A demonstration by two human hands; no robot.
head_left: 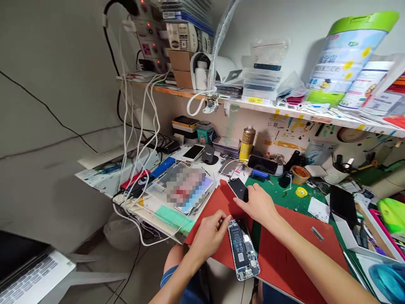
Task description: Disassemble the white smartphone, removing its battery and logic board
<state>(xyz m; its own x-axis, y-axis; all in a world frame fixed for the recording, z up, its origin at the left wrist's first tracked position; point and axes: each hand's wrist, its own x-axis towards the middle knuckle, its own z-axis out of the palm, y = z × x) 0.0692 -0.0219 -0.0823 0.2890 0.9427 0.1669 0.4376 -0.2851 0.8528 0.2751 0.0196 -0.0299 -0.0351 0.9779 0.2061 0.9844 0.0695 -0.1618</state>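
My right hand (261, 204) grips the lower edge of a dark phone screen (238, 189), thumb on the near side, over the red mat (294, 253). Below it lies an opened smartphone (243, 251), its black battery and circuit parts bare, its lower end at the table's front edge. My left hand (211, 233) is closed, with thumb and forefinger pinched together at the phone's upper left corner. What sits between those fingertips is too small to make out. A small metal strip (317, 233) rests on the mat to the right.
A clear plastic case (164, 185) and white cables (126, 202) lie on the left. Behind stand a spray can (247, 142) and a dark phone (262, 164). A tool box (373, 236) is at the right, and a loaded shelf (268, 107) crosses above. An open laptop (34, 270) sits lower left.
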